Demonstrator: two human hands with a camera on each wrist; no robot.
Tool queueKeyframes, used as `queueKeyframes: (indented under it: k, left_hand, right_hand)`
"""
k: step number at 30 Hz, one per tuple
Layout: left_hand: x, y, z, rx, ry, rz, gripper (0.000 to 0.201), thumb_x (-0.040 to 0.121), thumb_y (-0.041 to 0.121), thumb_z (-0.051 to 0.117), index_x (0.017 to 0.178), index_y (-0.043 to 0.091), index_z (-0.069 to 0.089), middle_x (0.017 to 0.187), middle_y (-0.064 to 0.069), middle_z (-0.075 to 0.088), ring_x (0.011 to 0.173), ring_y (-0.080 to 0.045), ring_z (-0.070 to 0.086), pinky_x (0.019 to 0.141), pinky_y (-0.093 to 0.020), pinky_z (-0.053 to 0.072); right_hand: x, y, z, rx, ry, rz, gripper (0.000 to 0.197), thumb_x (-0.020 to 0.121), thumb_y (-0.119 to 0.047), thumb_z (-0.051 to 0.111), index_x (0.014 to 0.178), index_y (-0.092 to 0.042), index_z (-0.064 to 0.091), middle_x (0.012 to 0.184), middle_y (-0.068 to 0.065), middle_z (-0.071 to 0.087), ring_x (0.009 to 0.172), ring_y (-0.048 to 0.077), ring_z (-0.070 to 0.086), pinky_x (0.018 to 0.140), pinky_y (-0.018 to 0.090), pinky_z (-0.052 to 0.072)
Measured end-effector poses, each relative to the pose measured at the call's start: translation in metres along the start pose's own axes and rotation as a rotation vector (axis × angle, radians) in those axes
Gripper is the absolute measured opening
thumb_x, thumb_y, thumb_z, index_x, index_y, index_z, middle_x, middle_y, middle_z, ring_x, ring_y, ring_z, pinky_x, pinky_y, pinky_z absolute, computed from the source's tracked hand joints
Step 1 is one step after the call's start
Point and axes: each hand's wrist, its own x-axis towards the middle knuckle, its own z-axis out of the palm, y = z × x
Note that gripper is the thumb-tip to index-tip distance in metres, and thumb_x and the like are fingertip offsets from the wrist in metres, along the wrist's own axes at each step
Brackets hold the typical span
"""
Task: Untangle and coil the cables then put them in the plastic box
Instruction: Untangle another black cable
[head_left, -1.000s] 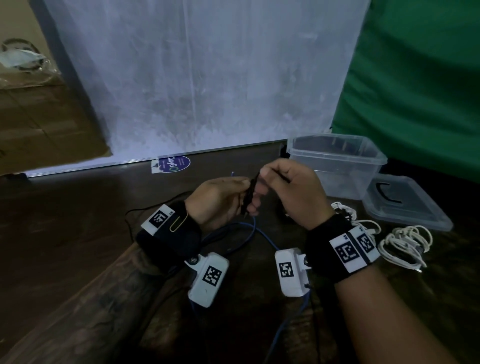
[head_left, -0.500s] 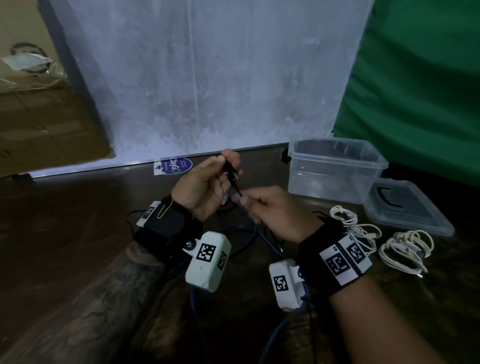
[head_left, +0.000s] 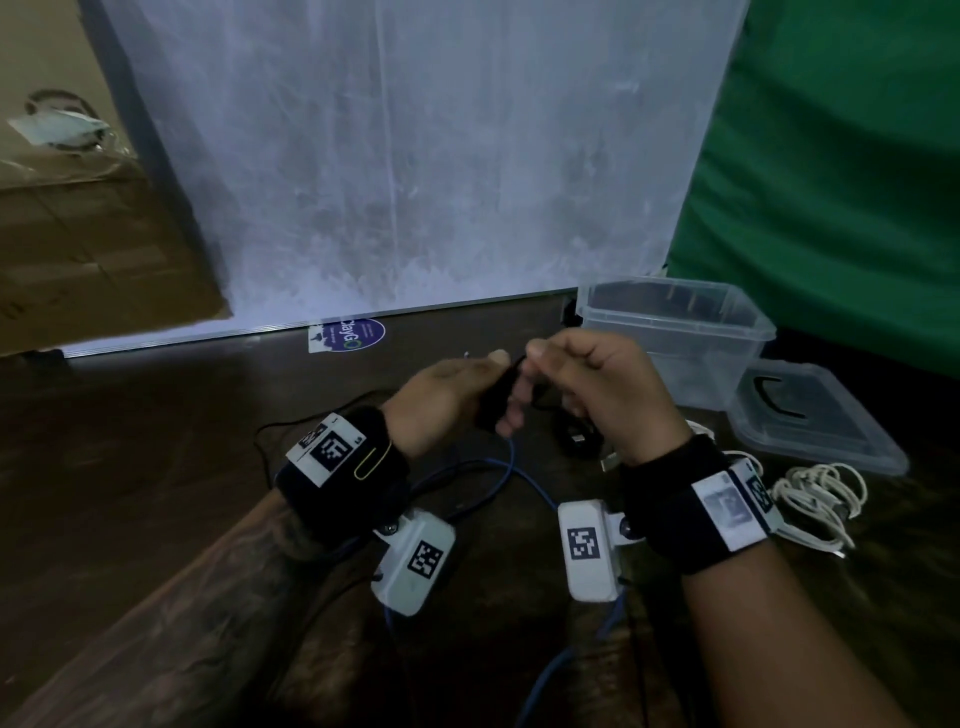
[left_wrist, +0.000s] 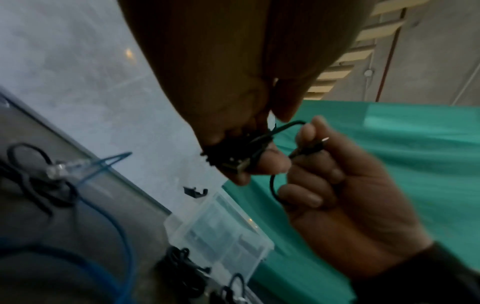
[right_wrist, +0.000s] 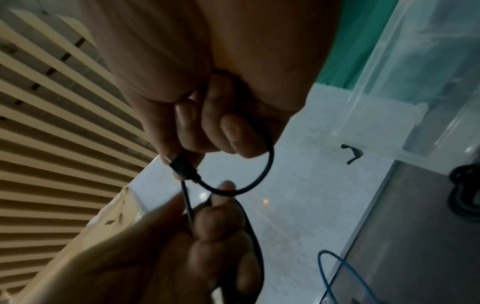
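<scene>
My left hand (head_left: 488, 387) and right hand (head_left: 550, 374) meet above the dark table (head_left: 156, 467), both holding one thin black cable (head_left: 498, 402). In the left wrist view the left fingers (left_wrist: 270, 162) pinch a small bundle of its turns with a USB plug (left_wrist: 233, 166). In the right wrist view the right fingers (right_wrist: 182, 131) pinch the other plug (right_wrist: 184, 167), and a loop (right_wrist: 262, 174) curves back to the left hand (right_wrist: 202, 232). The clear plastic box (head_left: 675, 338) stands open just right of the hands.
A blue cable (head_left: 519, 467) runs loose under my wrists toward me. A coiled black cable (head_left: 576, 439) lies below the right hand. The box lid (head_left: 815, 421) and coiled white cables (head_left: 821, 493) lie to the right. A white panel and green cloth stand behind.
Half a second ago the left hand was raised and the right hand lower. Now the right hand has risen level with the left, and the black cable is bunched between them.
</scene>
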Motion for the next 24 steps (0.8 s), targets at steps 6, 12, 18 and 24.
queueKeyframes:
  k: [6,12,18,24]
  left_hand:
    - [-0.001,0.005,0.002,-0.315,-0.093,-0.064,0.029,0.094,0.025,0.043,0.069,0.011,0.046,0.057,-0.003,0.035,0.050,-0.016,0.031,0.052,-0.026,0.036]
    - [0.002,0.007,-0.010,-0.743,-0.058,-0.117,0.034,0.095,0.026,0.035,0.063,0.018,0.042,0.053,0.005,0.032,0.042,-0.007,0.027,0.049,-0.023,0.026]
    - [0.003,0.004,-0.015,-0.766,-0.051,-0.091,0.034,0.099,0.025,0.034,0.069,0.014,0.046,0.060,0.002,0.039,0.047,-0.010,0.034,0.054,-0.024,0.039]
    - [0.002,0.005,-0.020,-0.655,-0.082,-0.114,0.031,0.098,0.022,0.035,0.080,0.007,0.055,0.069,-0.006,0.051,0.058,-0.017,0.049,0.070,-0.032,0.050]
  right_hand:
    - [0.006,0.020,-0.002,-0.061,0.072,0.014,0.008,0.095,-0.013,0.063,0.091,-0.014,0.070,0.055,-0.019,0.060,0.047,-0.005,0.051,0.049,0.006,0.036]
    - [0.004,0.033,0.014,-0.128,-0.140,-0.050,0.025,0.101,-0.017,0.054,0.120,-0.020,0.069,0.057,-0.015,0.052,0.052,0.001,0.045,0.054,0.021,0.037]
    - [0.003,0.029,0.018,-0.133,-0.184,-0.122,0.021,0.098,-0.011,0.059,0.115,-0.008,0.072,0.104,0.001,0.076,0.102,0.019,0.071,0.094,0.039,0.055]
    - [0.003,0.032,0.018,-0.148,-0.137,-0.125,0.018,0.096,-0.007,0.061,0.107,-0.010,0.075,0.095,0.001,0.077,0.092,0.016,0.073,0.090,0.039,0.057]
